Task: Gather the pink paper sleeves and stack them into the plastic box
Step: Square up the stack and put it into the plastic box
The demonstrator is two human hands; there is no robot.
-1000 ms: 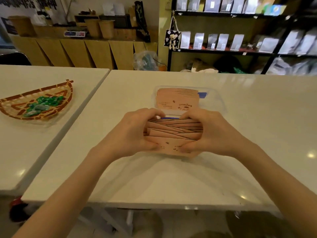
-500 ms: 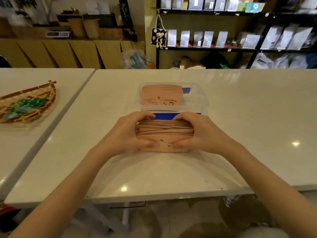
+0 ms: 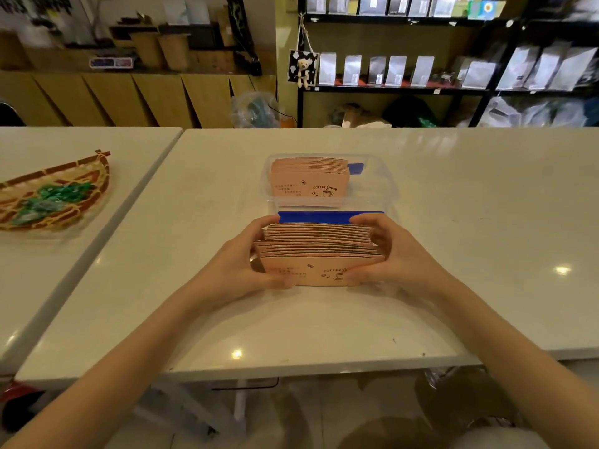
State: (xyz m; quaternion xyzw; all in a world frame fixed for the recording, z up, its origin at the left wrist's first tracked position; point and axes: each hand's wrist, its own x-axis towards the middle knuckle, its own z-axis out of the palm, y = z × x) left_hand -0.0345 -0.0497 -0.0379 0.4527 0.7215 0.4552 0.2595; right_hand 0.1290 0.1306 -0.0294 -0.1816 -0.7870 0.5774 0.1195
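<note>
White table (image 3: pixel 453 222) — both hands (image 3: pixel 246 260) clasp pink sleeves (image 3: pixel 319 251).

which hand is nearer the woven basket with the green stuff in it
Left. The left hand holds the near stack of pink sleeves on the side facing the woven basket, which sits on the neighbouring table. The right hand is on the stack's far side.

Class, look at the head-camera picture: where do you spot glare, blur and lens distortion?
Head view: glare spots on the glossy white table; far shelves soft and blurred; wide-angle lens bows the table edges; the held pink sleeves stay sharp.
</note>
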